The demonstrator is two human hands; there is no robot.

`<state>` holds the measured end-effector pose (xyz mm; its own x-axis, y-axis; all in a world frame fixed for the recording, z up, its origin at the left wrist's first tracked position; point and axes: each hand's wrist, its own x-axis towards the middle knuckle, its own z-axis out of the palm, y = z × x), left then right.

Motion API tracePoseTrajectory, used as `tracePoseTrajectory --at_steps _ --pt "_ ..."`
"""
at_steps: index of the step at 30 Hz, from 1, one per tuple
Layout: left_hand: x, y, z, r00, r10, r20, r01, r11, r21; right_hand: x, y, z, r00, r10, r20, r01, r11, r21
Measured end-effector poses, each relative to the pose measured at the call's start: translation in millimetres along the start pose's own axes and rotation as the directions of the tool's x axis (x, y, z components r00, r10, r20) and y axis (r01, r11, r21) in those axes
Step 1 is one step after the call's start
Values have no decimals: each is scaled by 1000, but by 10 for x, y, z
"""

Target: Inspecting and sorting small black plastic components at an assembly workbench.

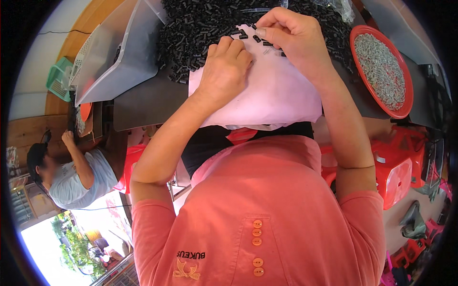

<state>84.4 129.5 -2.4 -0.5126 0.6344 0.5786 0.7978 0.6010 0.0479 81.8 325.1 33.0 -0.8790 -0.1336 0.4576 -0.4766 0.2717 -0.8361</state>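
Note:
A large heap of small black tubular plastic parts (200,21) covers the far part of the table. In front of it lies a pale pink cloth (281,95), with a few loose black parts (243,34) on its far edge. My left hand (224,69) rests on the cloth at the heap's near edge, fingers curled down; whatever is under its fingertips is hidden. Above the cloth's far edge, my right hand (293,38) pinches thumb and forefinger together, with a small black plastic part (254,26) at the tips, only partly visible.
A red round tray (354,45) of small silvery pieces (379,66) stands at right. Translucent plastic bins (126,62) flank the dark table (148,102). Red stools (393,174) stand at lower right. Another person (83,176) sits at far left, near a green basket (59,78).

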Motion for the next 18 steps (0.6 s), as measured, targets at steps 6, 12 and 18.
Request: tracePoseTrajectory --at_steps 6,12,18 --pt "-3 3 -21 1000 28 -9 -28 999 35 0 -23 6 999 -15 29 15 1000 -4" --pt "26 0 -77 996 -27 -85 29 999 20 6 25 11 1000 3 14 -2 997 -76" --pt "69 11 -225 986 -30 -162 23 999 -44 21 28 32 990 78 120 -84 995 48"
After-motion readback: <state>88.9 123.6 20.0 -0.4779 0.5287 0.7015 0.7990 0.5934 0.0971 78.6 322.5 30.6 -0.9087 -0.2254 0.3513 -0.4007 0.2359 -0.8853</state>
